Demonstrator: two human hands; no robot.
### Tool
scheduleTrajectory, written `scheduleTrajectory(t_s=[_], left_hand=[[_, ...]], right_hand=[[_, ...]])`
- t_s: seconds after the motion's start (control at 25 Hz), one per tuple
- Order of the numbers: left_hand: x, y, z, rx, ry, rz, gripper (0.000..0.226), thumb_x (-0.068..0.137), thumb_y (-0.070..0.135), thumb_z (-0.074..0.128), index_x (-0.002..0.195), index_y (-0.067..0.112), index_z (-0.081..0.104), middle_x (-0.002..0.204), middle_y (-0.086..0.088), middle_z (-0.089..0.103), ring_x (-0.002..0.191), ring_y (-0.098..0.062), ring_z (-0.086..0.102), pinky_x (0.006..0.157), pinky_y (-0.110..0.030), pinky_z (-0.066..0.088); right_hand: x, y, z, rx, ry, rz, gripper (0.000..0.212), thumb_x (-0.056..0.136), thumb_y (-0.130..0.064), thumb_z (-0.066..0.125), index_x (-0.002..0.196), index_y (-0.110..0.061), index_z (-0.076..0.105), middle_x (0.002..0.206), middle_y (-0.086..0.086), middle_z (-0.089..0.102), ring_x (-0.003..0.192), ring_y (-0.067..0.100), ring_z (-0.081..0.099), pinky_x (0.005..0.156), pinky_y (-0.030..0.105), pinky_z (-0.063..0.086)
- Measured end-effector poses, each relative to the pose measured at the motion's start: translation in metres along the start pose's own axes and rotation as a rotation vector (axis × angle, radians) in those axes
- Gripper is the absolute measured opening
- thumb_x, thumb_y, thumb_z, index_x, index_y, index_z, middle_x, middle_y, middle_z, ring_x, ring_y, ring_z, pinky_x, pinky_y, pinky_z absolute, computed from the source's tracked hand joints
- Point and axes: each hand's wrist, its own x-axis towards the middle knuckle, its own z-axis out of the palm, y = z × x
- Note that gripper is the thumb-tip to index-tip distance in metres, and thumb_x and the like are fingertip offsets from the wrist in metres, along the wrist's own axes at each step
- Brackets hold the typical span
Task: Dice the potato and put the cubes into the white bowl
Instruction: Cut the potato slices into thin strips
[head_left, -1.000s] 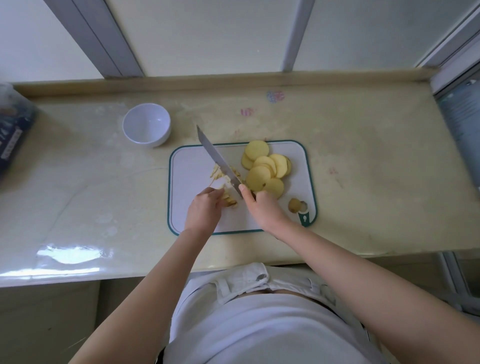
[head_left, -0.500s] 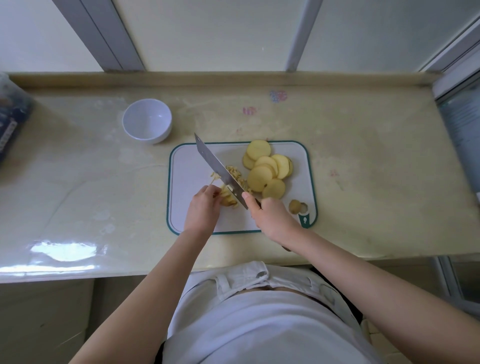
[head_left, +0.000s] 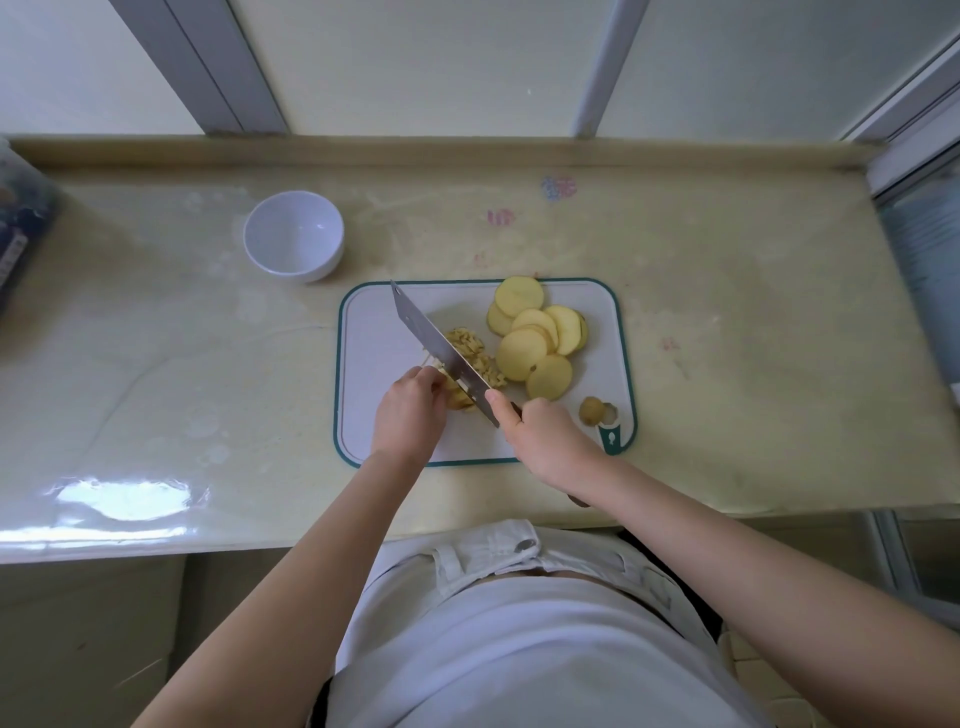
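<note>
On the pale counter (head_left: 727, 322) below the window, a white cutting board (head_left: 374, 332) with a green rim lies square in front of the person. Their right hand (head_left: 545, 441) is wrapped around the handle of a broad knife (head_left: 439, 343), with the forefinger stretched forward along the back of the blade. The blade runs slantwise across the middle of the board, its tip pointing away and to the left.

Their left hand (head_left: 410, 410) sits just left of the blade, fingers curled down onto a small stack of potato strips (head_left: 460, 399), pinning it against the board right beside the steel. On the far side of the blade lies a loose heap of cut pieces (head_left: 478, 358). Further right, round potato slices (head_left: 530, 338) overlap one another in a fan that reaches the board's far edge. A small brownish end piece (head_left: 592, 410) sits near the board's right corner, by the hanging hole.

The white bowl (head_left: 293, 236) stands upright on the counter, off the board, beyond its far left corner and well apart from the hands. At the far left edge, something dark and blurred (head_left: 21, 218) leans into view; I cannot tell what it is.
</note>
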Motion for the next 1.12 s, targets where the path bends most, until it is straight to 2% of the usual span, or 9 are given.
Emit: scheduleTrajectory(t_s=[0.2,0.32,0.52,0.68,0.84,1.0,1.12], left_hand=[[0.003,0.001,-0.002,0.038,-0.016,0.035,0.016,0.087,0.003,0.055,0.096,0.002,0.069,0.090,-0.014,0.065,0.078,-0.031,0.059,0.069,-0.039,0.051],[0.005,0.000,-0.003,0.041,-0.025,0.036,0.018,0.087,0.002,0.054,0.096,0.002,0.069,0.090,-0.015,0.065,0.079,-0.033,0.059,0.069,-0.039,0.050],[0.005,0.001,-0.002,0.036,-0.031,0.027,0.018,0.088,0.003,0.054,0.095,0.001,0.070,0.090,-0.015,0.066,0.080,-0.034,0.060,0.070,-0.039,0.049],[0.005,0.001,-0.003,0.041,-0.032,0.024,0.018,0.088,0.004,0.055,0.097,0.001,0.070,0.092,-0.016,0.066,0.081,-0.033,0.060,0.071,-0.038,0.049],[0.004,0.004,-0.005,0.037,-0.035,0.015,0.018,0.088,0.002,0.054,0.097,0.001,0.069,0.094,-0.017,0.066,0.083,-0.036,0.059,0.071,-0.037,0.045],[0.004,0.002,-0.005,0.034,-0.036,0.031,0.017,0.087,0.002,0.056,0.097,0.003,0.069,0.092,-0.016,0.067,0.081,-0.035,0.060,0.069,-0.036,0.047],[0.004,0.003,-0.005,0.015,-0.027,0.035,0.015,0.087,0.001,0.056,0.092,0.002,0.070,0.088,-0.015,0.067,0.078,-0.035,0.060,0.066,-0.035,0.046]], right_hand=[[0.004,-0.005,-0.003,-0.076,-0.033,-0.012,0.061,0.101,-0.052,0.023,0.057,-0.012,0.036,0.058,0.008,0.041,0.053,0.020,0.038,0.059,0.031,0.035],[0.006,-0.006,-0.004,-0.086,-0.042,-0.030,0.058,0.101,-0.052,0.024,0.058,-0.014,0.036,0.059,0.007,0.041,0.053,0.018,0.037,0.052,0.030,0.032],[0.009,-0.001,0.005,-0.040,-0.054,-0.055,0.055,0.100,-0.052,0.026,0.062,-0.014,0.038,0.063,0.005,0.043,0.055,0.014,0.039,0.054,0.027,0.035],[0.015,0.001,0.009,-0.060,-0.032,-0.022,0.055,0.100,-0.052,0.026,0.058,-0.018,0.032,0.058,0.006,0.038,0.052,0.019,0.036,0.052,0.031,0.032],[0.015,0.006,0.004,0.002,-0.042,-0.049,0.054,0.099,-0.054,0.028,0.062,-0.015,0.039,0.063,0.005,0.044,0.054,0.013,0.040,0.054,0.022,0.035],[0.019,0.006,0.008,0.008,-0.045,-0.054,0.053,0.099,-0.052,0.029,0.062,-0.016,0.039,0.063,0.004,0.045,0.055,0.013,0.041,0.055,0.020,0.036],[0.021,0.004,0.017,-0.063,-0.049,-0.067,0.048,0.101,-0.048,0.028,0.060,-0.023,0.033,0.060,0.005,0.042,0.055,0.020,0.042,0.056,0.031,0.040]])
